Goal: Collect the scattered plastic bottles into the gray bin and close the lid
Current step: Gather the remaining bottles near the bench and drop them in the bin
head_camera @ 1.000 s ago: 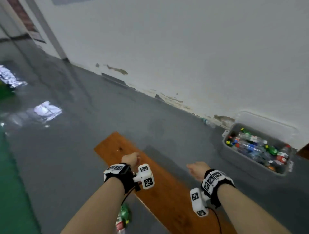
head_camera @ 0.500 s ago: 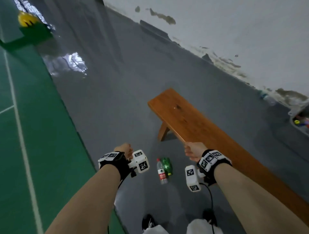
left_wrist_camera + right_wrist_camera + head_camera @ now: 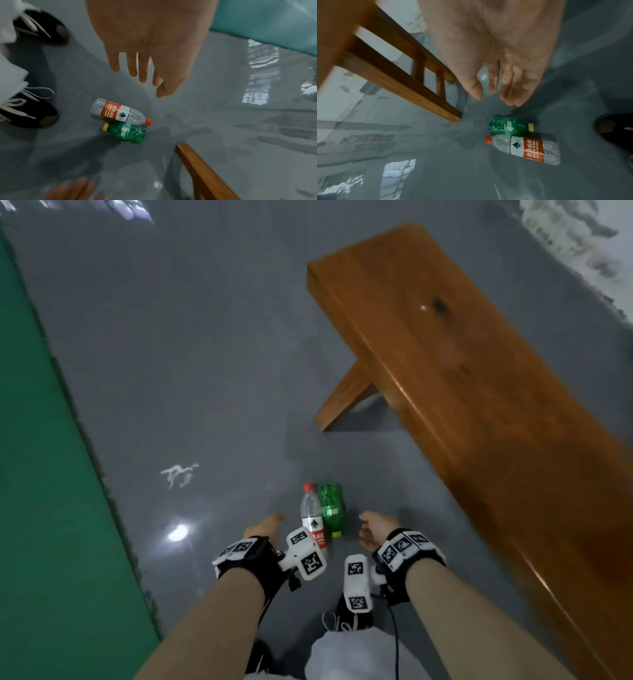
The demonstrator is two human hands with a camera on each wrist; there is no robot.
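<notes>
- Both hands, left hand [image 3: 263, 527] and right hand [image 3: 375, 529], hang released and empty above the bottles.
- Clear bottle [image 3: 312, 517] touches green bottle [image 3: 330, 510], near the bench [image 3: 479, 392] leg.
- Take one per hand, probably mid-body; the bin is out of view.

You can read "农夫山泉" in white on the red label of the clear bottle [image 3: 523, 148], lower right of the right wrist view; smaller Latin print beneath is blurred. The green bottle [image 3: 508, 126] label stays unreadable.
</notes>
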